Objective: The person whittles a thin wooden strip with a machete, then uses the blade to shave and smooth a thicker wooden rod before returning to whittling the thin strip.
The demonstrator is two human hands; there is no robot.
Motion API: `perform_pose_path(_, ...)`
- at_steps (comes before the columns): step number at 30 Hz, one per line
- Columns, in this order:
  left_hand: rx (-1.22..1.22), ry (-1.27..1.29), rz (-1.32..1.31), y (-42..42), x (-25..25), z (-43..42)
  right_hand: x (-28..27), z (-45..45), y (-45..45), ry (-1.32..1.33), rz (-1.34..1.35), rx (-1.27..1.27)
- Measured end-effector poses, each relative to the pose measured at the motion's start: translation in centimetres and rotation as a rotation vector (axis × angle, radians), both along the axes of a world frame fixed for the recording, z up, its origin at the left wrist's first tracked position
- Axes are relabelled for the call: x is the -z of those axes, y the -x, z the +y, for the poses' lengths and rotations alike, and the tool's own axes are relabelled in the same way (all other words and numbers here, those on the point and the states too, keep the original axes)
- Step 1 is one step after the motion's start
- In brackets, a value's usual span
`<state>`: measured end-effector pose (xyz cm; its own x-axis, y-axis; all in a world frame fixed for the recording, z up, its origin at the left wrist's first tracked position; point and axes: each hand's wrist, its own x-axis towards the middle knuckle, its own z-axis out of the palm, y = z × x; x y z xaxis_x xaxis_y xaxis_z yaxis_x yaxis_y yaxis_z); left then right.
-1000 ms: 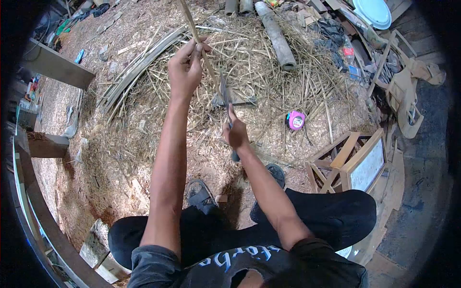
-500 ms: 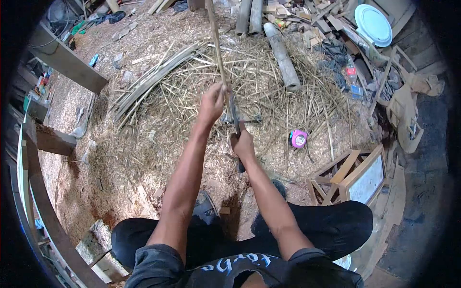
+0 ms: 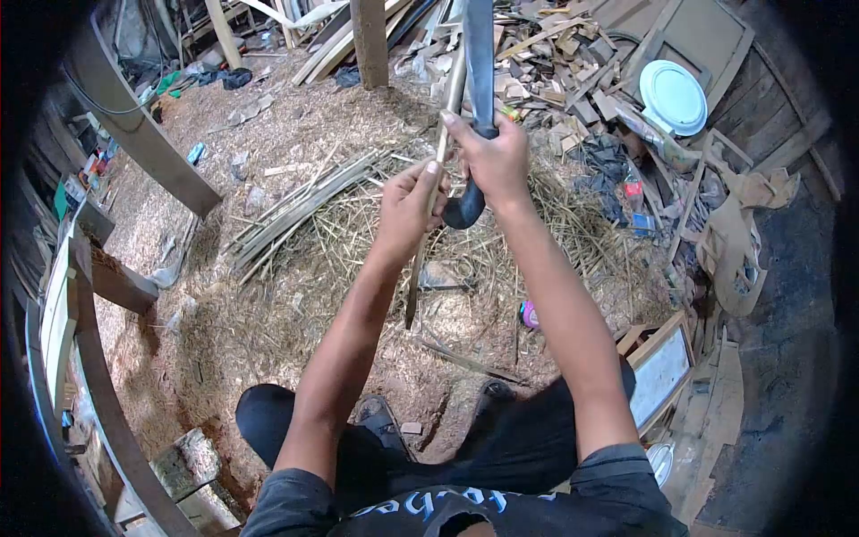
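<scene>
My left hand (image 3: 407, 210) is closed around a long, thin bamboo or wooden strip (image 3: 455, 85), whose lower end hangs below the fingers towards the floor. Close beside it, my right hand (image 3: 497, 166) grips the black curved handle (image 3: 465, 211) of a machete (image 3: 479, 63). The blade points up and away, running alongside the strip, and its tip is cut off by the top of the view. My right thumb reaches over to the strip and seems to touch it. Beneath the hands lies a heap of thin shavings (image 3: 349, 237).
A bundle of split strips (image 3: 304, 206) lies to the left. A pink tape measure (image 3: 529, 314) is partly hidden by my right forearm. Wooden posts (image 3: 143, 134) stand at left, wood scraps (image 3: 546, 76) are piled at the back, and a framed wooden piece (image 3: 662, 371) is near my right knee.
Both hands have moved up and away from my body, the right one further, so the machete now stands higher beside the strip. The head view has tilted upward somewhat.
</scene>
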<state>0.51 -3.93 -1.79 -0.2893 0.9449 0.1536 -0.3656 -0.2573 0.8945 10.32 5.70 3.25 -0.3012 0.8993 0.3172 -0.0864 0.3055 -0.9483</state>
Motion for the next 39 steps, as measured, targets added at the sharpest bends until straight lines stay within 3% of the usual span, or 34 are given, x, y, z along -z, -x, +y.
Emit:
perform_pose_path(5,0.056,0.103,-0.194,-2.2,-2.8,-1.7,-1.1,1.2,-0.3,0.013,0.025,-0.025)
perform_pose_path(11,0.382,0.110,-0.489,-4.4,0.4,-5.7,-0.4,3.2,-2.0,0.174,0.044,-0.008)
perform_pose_path(14,0.447,0.257,-0.630,-5.1,0.8,-7.2,1.2,4.8,-3.3,0.005,-0.143,0.017)
perform_pose_path(17,0.550,0.220,-0.790,-5.4,1.5,-7.6,1.2,5.5,-3.7,-0.055,-0.109,0.014)
perform_pose_path(19,0.574,0.205,-0.898,-5.4,1.6,-7.0,-1.0,3.9,-4.3,-0.087,-0.236,0.059)
perform_pose_path(21,0.560,0.182,-0.883,-4.9,1.5,-6.0,-1.9,2.2,-4.4,-0.578,-0.227,0.347)
perform_pose_path(23,0.538,0.172,-0.891,-4.2,1.5,-5.1,-1.0,1.8,-6.7,-0.475,-0.361,0.283)
perform_pose_path(25,0.460,0.172,-0.887,-3.4,1.6,-4.5,0.5,1.3,-8.0,-0.247,-0.798,0.200)
perform_pose_path(28,0.458,0.164,-0.954,-2.3,2.1,-4.0,2.1,-1.1,-7.3,-0.403,-0.894,0.114)
perform_pose_path(35,0.395,0.291,-1.061,-1.7,1.5,-5.1,4.7,-4.6,-5.0,-0.659,-0.758,-0.142)
perform_pose_path(37,0.445,0.125,-1.035,-1.6,1.6,-5.2,5.0,-4.9,-5.0,-0.623,-0.749,-0.190)
perform_pose_path(39,0.420,0.207,-0.906,-1.5,2.1,-5.9,5.4,-4.7,-5.2,-0.726,-0.745,-0.266)
